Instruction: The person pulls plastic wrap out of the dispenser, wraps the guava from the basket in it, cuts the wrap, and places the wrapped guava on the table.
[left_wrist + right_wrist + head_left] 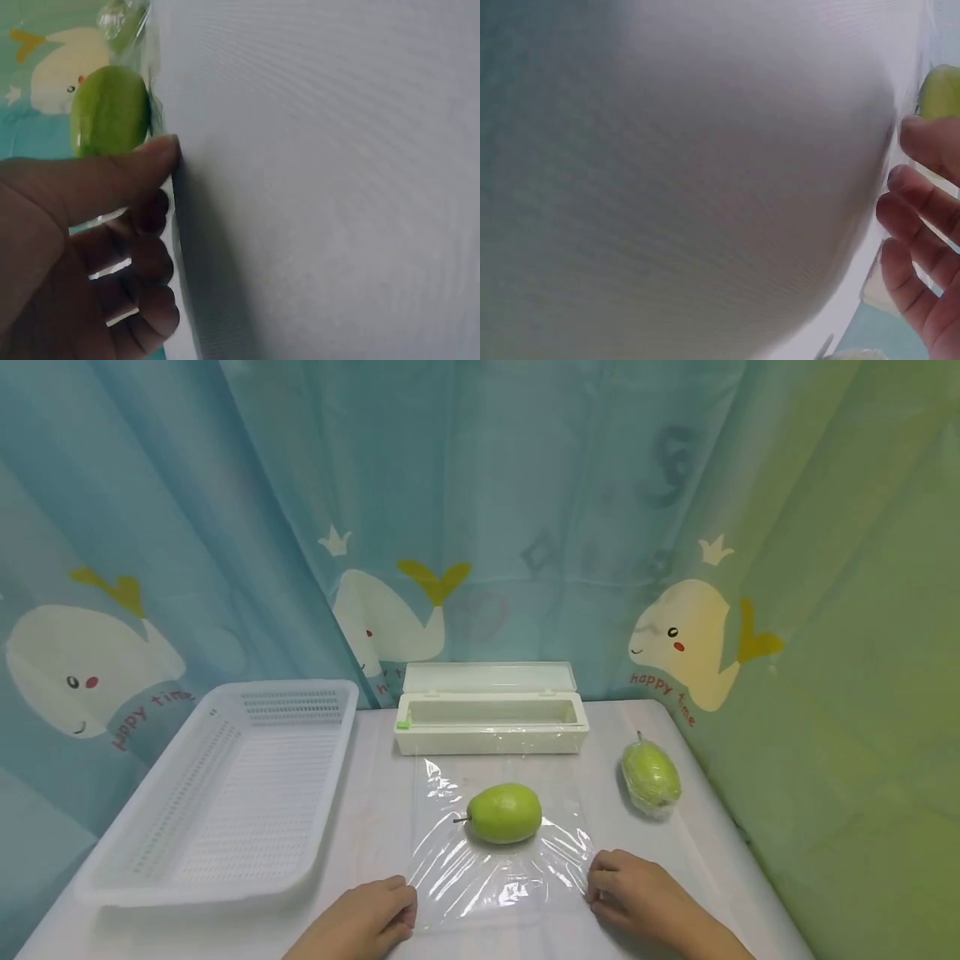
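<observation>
A green pear [504, 813] with a thin stem lies on its side on a sheet of clear cling film [480, 889]. The film stretches forward to the white cling film box [491, 741], whose lid stands up. My left hand [367, 917] rests at the film's front left corner, fingers loosely bent; in the left wrist view the left thumb [154, 154] stands apart from the fingers. At the film's right edge is my right hand [637, 893]. Its bent fingers [911, 225] are spread and touch the table, with a gap to the thumb; no film shows between them.
A wrapped green pear [651, 777] sits on the right of the white table [360, 827]. On the left stands a white plastic basket [337, 793] with slotted walls. A whale-print curtain [525, 510] hangs behind and along both sides of the table.
</observation>
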Demonstrator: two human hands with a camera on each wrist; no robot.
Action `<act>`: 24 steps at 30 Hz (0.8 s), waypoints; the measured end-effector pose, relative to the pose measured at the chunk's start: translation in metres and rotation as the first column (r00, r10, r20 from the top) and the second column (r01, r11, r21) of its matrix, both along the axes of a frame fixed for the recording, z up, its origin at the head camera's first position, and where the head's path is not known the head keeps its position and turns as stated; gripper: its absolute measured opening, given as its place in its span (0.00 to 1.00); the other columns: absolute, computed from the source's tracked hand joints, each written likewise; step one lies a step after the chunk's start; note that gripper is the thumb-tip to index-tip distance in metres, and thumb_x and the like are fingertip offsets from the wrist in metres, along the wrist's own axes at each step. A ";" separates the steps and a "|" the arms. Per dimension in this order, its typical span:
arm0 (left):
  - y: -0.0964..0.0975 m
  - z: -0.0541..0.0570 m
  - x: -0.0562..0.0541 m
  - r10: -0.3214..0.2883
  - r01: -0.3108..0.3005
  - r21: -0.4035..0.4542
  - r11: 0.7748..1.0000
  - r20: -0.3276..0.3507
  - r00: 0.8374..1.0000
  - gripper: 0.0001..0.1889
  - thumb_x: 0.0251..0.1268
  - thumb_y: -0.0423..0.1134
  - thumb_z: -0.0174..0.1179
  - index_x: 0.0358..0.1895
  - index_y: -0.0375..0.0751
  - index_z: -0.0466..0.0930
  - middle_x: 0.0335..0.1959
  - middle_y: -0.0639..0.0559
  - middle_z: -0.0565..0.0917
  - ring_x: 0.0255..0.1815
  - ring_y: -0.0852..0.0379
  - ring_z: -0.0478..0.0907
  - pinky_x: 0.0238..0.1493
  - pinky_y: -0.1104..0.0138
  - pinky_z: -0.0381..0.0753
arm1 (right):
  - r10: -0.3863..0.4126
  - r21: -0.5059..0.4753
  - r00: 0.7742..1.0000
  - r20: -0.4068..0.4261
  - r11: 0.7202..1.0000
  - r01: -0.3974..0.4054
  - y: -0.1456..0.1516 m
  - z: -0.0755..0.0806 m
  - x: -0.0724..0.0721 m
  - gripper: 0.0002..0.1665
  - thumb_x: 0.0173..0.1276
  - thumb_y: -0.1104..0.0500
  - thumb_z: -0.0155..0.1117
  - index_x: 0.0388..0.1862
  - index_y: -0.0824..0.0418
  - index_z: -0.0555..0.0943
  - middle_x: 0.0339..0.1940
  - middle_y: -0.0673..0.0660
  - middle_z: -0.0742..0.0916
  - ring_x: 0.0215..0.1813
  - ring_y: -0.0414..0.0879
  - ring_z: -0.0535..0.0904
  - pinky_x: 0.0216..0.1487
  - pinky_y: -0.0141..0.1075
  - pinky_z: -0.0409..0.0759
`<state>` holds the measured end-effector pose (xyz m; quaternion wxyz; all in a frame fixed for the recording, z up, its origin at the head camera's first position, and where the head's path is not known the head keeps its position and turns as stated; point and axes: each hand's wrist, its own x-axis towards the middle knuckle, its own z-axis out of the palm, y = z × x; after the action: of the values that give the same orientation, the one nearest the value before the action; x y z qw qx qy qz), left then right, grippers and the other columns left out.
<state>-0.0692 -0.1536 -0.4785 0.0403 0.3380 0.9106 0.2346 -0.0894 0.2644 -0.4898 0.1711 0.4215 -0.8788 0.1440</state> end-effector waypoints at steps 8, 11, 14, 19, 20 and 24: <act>0.006 0.003 0.002 0.030 -0.012 0.065 0.998 -0.270 0.962 0.13 0.55 0.34 0.66 0.29 0.56 0.70 0.31 0.70 0.63 0.29 0.73 0.59 0.28 0.81 0.63 | -0.008 -0.080 0.999 -0.031 0.997 0.005 -0.002 0.012 -0.004 0.18 0.47 0.61 0.78 0.28 0.42 0.77 0.35 0.36 0.77 0.38 0.32 0.73 0.39 0.24 0.73; 0.011 0.004 0.000 0.047 -0.034 0.054 0.998 -0.255 0.966 0.12 0.56 0.39 0.67 0.32 0.56 0.71 0.33 0.69 0.65 0.31 0.71 0.62 0.29 0.78 0.67 | -0.027 -0.097 1.000 0.005 0.995 0.027 -0.004 0.019 -0.006 0.19 0.48 0.61 0.78 0.29 0.42 0.77 0.36 0.35 0.77 0.39 0.30 0.72 0.39 0.22 0.72; 0.017 0.003 -0.002 0.013 -0.011 0.020 1.000 -0.128 0.992 0.15 0.54 0.46 0.69 0.42 0.58 0.74 0.38 0.68 0.69 0.35 0.69 0.66 0.33 0.73 0.73 | -0.044 -0.119 0.998 0.055 0.992 0.050 -0.006 0.027 -0.008 0.19 0.50 0.61 0.78 0.30 0.40 0.77 0.36 0.34 0.77 0.39 0.30 0.72 0.40 0.23 0.72; 0.023 -0.002 -0.003 -0.020 0.020 -0.032 0.999 -0.007 1.000 0.24 0.50 0.50 0.72 0.52 0.58 0.75 0.42 0.67 0.69 0.38 0.68 0.69 0.37 0.72 0.76 | -0.066 -0.162 0.991 0.115 0.983 0.084 -0.011 0.038 -0.012 0.19 0.54 0.61 0.76 0.31 0.39 0.77 0.36 0.33 0.78 0.40 0.30 0.73 0.40 0.28 0.76; 0.024 -0.003 -0.003 -0.020 0.019 -0.035 0.999 -0.023 1.000 0.23 0.50 0.49 0.72 0.50 0.57 0.75 0.41 0.67 0.69 0.36 0.68 0.68 0.36 0.72 0.75 | -0.066 -0.171 0.991 0.119 0.982 0.085 -0.012 0.040 -0.013 0.19 0.54 0.62 0.76 0.31 0.39 0.77 0.36 0.33 0.79 0.40 0.30 0.73 0.40 0.29 0.76; 0.025 -0.004 -0.004 -0.017 0.013 -0.023 1.000 -0.161 0.987 0.11 0.56 0.43 0.69 0.38 0.56 0.76 0.33 0.68 0.68 0.31 0.70 0.65 0.30 0.75 0.70 | -0.058 -0.201 0.993 0.101 0.976 0.077 -0.014 0.045 -0.018 0.19 0.55 0.63 0.75 0.32 0.40 0.77 0.36 0.34 0.80 0.41 0.32 0.74 0.42 0.29 0.76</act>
<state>-0.0729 -0.1290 -0.4823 -0.0281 0.3621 0.9108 0.1962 -0.1075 0.2508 -0.4447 0.1765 0.3642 -0.8803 0.2476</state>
